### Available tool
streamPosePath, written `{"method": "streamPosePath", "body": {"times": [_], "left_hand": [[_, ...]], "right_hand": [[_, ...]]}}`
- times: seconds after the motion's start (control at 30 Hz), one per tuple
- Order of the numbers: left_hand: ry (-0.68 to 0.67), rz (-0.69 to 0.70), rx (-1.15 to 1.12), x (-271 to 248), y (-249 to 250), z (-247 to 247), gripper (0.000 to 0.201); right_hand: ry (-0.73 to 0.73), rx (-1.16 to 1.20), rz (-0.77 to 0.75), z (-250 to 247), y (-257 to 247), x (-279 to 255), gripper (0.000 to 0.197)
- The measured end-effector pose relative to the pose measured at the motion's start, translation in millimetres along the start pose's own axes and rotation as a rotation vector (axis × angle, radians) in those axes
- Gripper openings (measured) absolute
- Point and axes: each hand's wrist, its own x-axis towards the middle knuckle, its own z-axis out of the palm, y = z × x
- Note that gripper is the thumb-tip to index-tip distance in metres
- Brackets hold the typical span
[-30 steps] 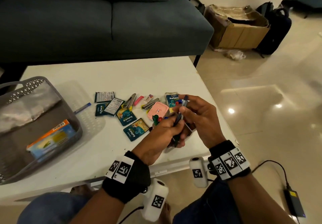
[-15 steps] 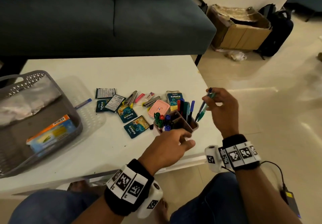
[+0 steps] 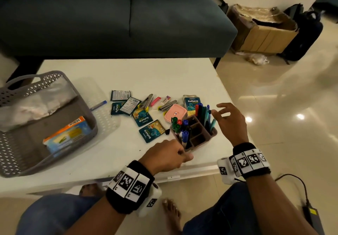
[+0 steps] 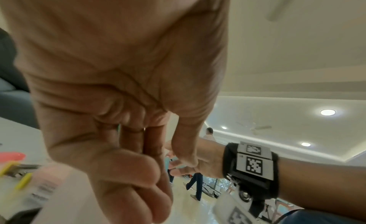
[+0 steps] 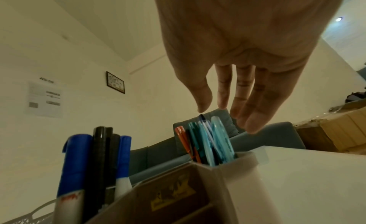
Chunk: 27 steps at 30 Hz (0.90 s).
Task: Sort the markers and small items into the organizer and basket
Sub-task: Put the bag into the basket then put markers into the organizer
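Note:
The brown compartment organizer [image 3: 213, 134] stands near the table's right front edge. Coloured markers [image 3: 178, 125] fill its left cells and thin pens [image 3: 204, 116] its back right cell. My right hand [image 3: 222, 112] hovers just right of and above those pens, fingers spread, holding nothing. From the right wrist, the fingertips [image 5: 251, 128] hang just above the teal pens [image 5: 210, 142]. My left hand [image 3: 175, 156] lies at the organizer's near corner with its fingers curled. The left wrist view shows that fist [image 4: 138, 172] holding nothing. The grey basket [image 3: 92, 130] sits at the left with a box [image 3: 67, 134] inside.
Loose on the white table [image 3: 146, 74] behind the organizer lie several blue sachets [image 3: 151, 130], a pink box [image 3: 175, 113], two staplers [image 3: 147, 100] and an eraser [image 3: 166, 99]. A blue pen [image 3: 98, 105] rests on a clear lid by the basket. A sofa stands beyond the table.
One second ago both hands held pens together over the organizer. The right hand carried them right, then released them into the back right cell and opened. The left hand dropped to the near corner.

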Motion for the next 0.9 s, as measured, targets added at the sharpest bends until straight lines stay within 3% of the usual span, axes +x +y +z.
{"method": "streamPosePath", "body": {"times": [0.03,0.13,0.23,0.33,0.5,0.63,0.73,0.9], "left_hand": [[0.024,-0.030,0.043,0,-4,-3,0.044],[0.124,-0.115,0.196,-1,-17,-12,0.049],[0.201,-0.210,0.197,-1,-32,-19,0.048],[0.189,-0.214,0.031,2,-46,-22,0.068],[0.135,-0.072,-0.307,-2,-58,-19,0.099],[0.152,-0.110,-0.342,-10,-77,-28,0.103],[0.175,-0.129,-0.308,-22,-101,-43,0.098],[0.200,-0.208,-0.289,-52,-152,-71,0.089]], "right_hand": [[-0.042,-0.016,0.018,-2,6,-1,0.026],[-0.245,-0.012,0.127,-7,18,-1,0.063],[-0.483,0.181,0.315,-6,6,-8,0.060],[-0.571,0.245,0.311,-2,-9,-16,0.057],[-0.710,0.141,0.257,16,-21,-26,0.084],[-0.797,0.105,0.183,23,-39,-37,0.067],[-0.988,0.094,0.103,34,-57,-53,0.058],[-1.176,0.034,-0.145,76,-85,-80,0.046]]}}
